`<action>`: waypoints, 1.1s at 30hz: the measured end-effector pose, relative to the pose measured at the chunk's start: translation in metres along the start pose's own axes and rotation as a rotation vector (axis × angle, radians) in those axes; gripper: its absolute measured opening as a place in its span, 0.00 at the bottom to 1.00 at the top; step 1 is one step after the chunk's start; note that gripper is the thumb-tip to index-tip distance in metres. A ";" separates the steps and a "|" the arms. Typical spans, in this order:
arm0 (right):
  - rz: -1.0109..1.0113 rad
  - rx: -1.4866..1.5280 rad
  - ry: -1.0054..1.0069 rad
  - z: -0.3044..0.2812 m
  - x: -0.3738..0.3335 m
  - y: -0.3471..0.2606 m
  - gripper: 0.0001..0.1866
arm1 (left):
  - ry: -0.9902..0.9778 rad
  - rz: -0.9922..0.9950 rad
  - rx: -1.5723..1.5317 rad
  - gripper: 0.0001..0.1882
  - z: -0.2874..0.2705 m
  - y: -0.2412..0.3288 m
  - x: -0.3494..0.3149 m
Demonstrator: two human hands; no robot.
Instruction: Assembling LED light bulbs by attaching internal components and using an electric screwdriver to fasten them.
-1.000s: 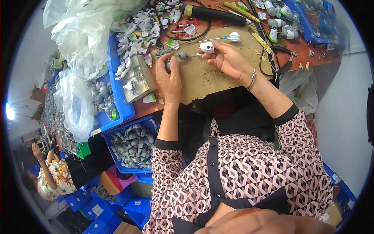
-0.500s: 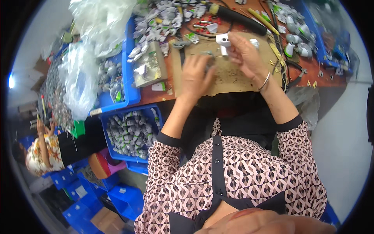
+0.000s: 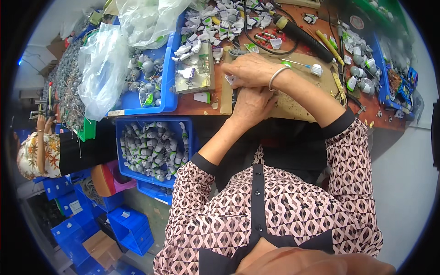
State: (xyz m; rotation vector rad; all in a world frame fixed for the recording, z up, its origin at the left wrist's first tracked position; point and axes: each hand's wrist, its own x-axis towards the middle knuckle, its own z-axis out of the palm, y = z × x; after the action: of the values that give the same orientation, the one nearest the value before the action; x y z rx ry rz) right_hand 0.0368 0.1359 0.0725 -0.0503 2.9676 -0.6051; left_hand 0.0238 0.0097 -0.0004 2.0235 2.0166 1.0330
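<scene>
From my end, the right hand lies over the left above the cardboard; a white piece shows close by the right hand, ten o'clock. Pinching or spread? I can't tell for either grip. At nine, a blue tray of grey parts; at eight, a blue bin heaped with grey-and-white pieces, flecked green.

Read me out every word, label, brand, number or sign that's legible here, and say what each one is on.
None can be read.
White label on the blue tray: too small.
Pale label on a blue box at lower left: too blurred.
Round mark on the table: too blurred to tell if it bears text.
</scene>
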 end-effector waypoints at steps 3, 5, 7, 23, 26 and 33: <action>-0.074 0.075 0.077 0.000 -0.004 0.010 0.18 | 0.089 0.041 0.027 0.17 -0.006 0.008 0.006; -0.075 0.067 0.122 -0.005 -0.001 0.014 0.18 | 0.156 0.071 0.055 0.16 -0.009 0.008 0.007; 0.073 0.184 0.183 -0.018 0.006 0.021 0.15 | 0.118 0.040 -0.026 0.16 -0.012 0.010 0.009; 0.182 -0.537 0.359 -0.037 0.188 0.053 0.08 | 0.071 -0.030 -0.057 0.15 -0.026 0.019 0.007; 0.117 -0.347 0.404 -0.049 0.179 0.071 0.17 | 0.127 -0.006 -0.099 0.14 -0.024 0.020 0.011; 0.237 0.035 0.599 -0.057 0.004 0.028 0.14 | 0.218 -0.099 -0.183 0.16 -0.014 0.012 0.006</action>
State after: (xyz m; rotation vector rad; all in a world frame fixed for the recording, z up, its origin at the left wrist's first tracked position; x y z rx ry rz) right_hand 0.0258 0.1841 0.1134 0.5751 3.4401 -0.7456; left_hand 0.0260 0.0087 0.0188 1.7688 2.0108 1.4130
